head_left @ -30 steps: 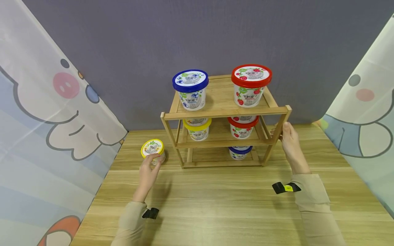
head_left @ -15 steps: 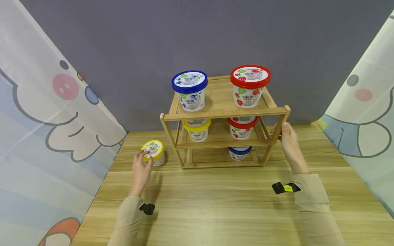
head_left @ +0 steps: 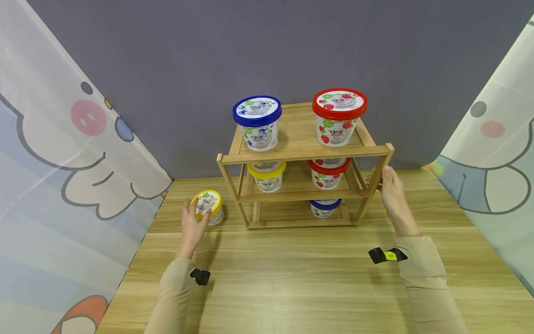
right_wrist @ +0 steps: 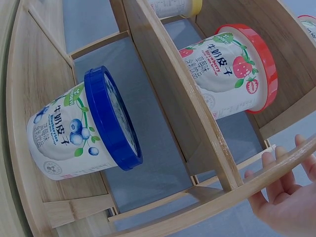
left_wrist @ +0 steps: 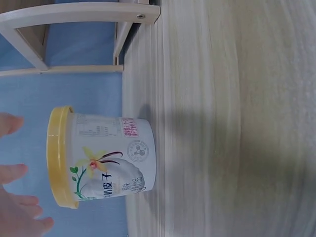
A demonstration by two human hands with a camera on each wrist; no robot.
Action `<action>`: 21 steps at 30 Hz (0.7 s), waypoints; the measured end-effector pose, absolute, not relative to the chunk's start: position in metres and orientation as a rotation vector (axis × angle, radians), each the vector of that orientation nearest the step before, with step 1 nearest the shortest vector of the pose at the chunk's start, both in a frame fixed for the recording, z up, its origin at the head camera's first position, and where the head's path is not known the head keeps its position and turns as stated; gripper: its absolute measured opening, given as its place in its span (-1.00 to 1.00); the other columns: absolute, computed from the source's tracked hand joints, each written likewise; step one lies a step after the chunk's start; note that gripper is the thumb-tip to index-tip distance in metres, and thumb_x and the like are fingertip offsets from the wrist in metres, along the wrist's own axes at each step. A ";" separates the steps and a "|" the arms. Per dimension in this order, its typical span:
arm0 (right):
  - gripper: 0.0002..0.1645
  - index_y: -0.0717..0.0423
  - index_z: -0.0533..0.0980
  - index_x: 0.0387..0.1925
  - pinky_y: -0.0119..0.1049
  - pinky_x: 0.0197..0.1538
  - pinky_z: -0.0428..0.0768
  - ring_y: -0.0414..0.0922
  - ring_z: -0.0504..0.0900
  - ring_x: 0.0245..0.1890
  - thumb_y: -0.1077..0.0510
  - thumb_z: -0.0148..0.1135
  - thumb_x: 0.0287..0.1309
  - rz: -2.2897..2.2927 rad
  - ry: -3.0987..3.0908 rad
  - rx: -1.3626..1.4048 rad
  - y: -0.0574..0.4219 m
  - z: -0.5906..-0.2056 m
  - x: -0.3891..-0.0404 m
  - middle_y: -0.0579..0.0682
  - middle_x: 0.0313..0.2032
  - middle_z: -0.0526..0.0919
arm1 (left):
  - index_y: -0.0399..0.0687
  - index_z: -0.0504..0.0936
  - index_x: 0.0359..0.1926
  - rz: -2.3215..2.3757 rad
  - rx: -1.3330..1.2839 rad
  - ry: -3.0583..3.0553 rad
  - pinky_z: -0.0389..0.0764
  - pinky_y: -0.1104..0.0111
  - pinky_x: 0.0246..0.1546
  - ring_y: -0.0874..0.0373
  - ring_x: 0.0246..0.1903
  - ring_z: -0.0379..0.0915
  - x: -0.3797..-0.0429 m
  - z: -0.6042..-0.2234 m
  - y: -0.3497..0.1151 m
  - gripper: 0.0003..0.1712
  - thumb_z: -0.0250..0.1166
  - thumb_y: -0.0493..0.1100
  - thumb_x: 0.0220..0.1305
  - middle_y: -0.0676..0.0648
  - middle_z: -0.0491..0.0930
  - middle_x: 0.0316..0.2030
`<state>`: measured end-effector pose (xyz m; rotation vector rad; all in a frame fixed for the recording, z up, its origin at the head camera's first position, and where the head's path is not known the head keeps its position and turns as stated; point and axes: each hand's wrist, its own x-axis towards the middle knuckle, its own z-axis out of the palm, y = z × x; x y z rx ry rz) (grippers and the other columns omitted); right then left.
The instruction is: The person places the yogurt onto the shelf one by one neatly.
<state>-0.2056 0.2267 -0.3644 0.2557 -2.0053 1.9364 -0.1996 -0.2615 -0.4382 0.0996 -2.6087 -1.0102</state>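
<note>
A yellow-lidded tub [left_wrist: 103, 158] with a vanilla flower print stands upright on the table, left of the wooden shelf rack [head_left: 300, 197]. My left hand [head_left: 193, 227] hovers over its near left side. In the left wrist view the spread fingers [left_wrist: 12, 173] are just off the lid, with a gap showing. On the rack's right side, my right hand [head_left: 394, 199] grips the wooden upright, and the right wrist view shows its fingers [right_wrist: 276, 175] curled behind the side bar.
On the rack's top stand a blue-lidded tub [head_left: 257, 125] and a red-lidded tub [head_left: 339, 118]. The middle shelf holds a yellow-lidded tub [head_left: 269, 178] and a red-lidded tub [right_wrist: 227, 74]. A blue-lidded tub [right_wrist: 79, 128] sits on the bottom shelf. A grey backdrop [head_left: 208, 60] stands behind.
My left hand has drawn back left from the tub's front, its fingers now spread beside the lid. The tub shows no clear shift. My right hand keeps its grip on the rack.
</note>
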 end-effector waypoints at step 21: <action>-0.56 0.21 0.34 -0.24 -0.52 -0.24 0.40 -0.23 0.46 -0.33 -0.07 -0.31 0.29 1.963 -1.950 0.270 0.226 -0.367 -0.208 -0.05 -0.39 0.47 | -0.57 -0.04 0.23 -0.896 0.162 -2.790 -0.01 -0.05 0.17 -0.34 0.23 -0.20 -0.210 -0.450 -0.266 -0.17 0.07 0.00 0.24 -0.47 -0.20 0.26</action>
